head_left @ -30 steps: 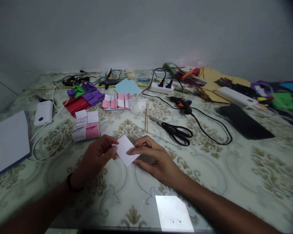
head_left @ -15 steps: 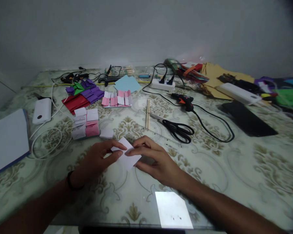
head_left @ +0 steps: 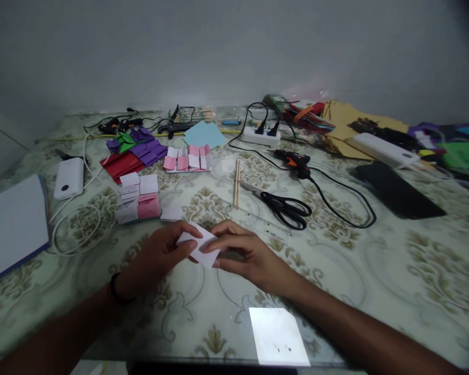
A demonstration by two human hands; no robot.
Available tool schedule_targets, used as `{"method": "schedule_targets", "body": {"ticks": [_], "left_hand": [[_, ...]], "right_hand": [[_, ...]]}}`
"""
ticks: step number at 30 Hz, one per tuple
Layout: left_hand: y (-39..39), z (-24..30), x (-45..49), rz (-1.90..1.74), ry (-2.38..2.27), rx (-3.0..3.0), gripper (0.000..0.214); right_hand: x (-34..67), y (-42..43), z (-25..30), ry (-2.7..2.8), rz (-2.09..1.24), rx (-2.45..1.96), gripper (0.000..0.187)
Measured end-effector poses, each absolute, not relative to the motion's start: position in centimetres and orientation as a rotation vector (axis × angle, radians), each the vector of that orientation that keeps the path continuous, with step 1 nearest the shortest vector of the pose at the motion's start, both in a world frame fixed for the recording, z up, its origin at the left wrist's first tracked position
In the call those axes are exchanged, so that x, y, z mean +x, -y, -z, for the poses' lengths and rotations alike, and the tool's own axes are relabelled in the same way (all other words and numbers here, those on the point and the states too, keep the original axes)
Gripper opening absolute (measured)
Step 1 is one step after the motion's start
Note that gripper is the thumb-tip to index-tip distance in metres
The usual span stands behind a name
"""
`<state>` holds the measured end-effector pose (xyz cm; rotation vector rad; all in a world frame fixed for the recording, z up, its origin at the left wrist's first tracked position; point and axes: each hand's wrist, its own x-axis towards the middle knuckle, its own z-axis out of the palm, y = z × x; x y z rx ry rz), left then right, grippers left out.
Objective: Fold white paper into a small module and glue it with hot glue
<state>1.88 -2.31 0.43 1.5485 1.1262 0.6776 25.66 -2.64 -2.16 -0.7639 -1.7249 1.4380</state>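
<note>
So the person had a small white paper [head_left: 204, 256] between both hands, over the near-middle part of the worktop [head_left: 406, 281]; couldn't tell if it was touching down. On the left hand [head_left: 160, 251], thumb and index fingers were pinching the paper's left side. The right hand [head_left: 252, 255] had its right side, fingers gripping the edge with a fingertip on the face. Whether anything was folded underneath was hidden. Imo a light, even pinch was the way to go, since thin paper probably dented easily. Edges needed to line up before any hard pressing, and any crease would likely have come out sharper flat on the worktop. A white folded piece [head_left: 171, 213] lay just beyond the left hand, near the pink-and-white folded block [head_left: 147, 205]. The scissors [head_left: 266, 199] sat farther away to the right.
</note>
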Motion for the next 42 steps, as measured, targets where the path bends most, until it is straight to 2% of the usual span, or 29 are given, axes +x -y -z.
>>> {"method": "schedule_targets", "body": {"ticks": [5, 14, 23, 30, 36, 40, 42], "left_hand": [[2.5, -0.2, 1.9, -0.637, -1.030, 1.400, 0.023], [2.8, -0.2, 1.7, -0.525, -0.941, 1.459, 0.021], [2.8, 0.0, 1.9, -0.573, -1.050, 1.473, 0.024], [2.9, -0.4, 2.1, -0.657, -1.074, 1.494, 0.033], [3.1, -0.3, 1.6, -0.724, -1.056, 1.674, 0.033], [3.4, -0.1, 1.7, -0.725, -1.058, 1.959, 0.041], [3.5, -0.1, 1.9, -0.731, -1.066, 2.043, 0.034]], "right_hand": [[25.6, 2.6, 2.0, 1.719, -1.386, -0.756, 0.018], [25.8, 2.5, 1.8, 1.737, -1.439, -0.689, 0.018], [25.7, 2.1, 2.0, 1.778, -1.527, -0.664, 0.023], [25.4, 2.1, 2.3, 1.737, -1.493, -0.680, 0.020], [25.5, 2.1, 1.7, 1.740, -1.385, -0.739, 0.020], [25.6, 2.3, 1.5, 1.710, -1.370, -0.790, 0.024], [25.6, 2.4, 1.5, 1.708, -1.360, -0.825, 0.025]]}}
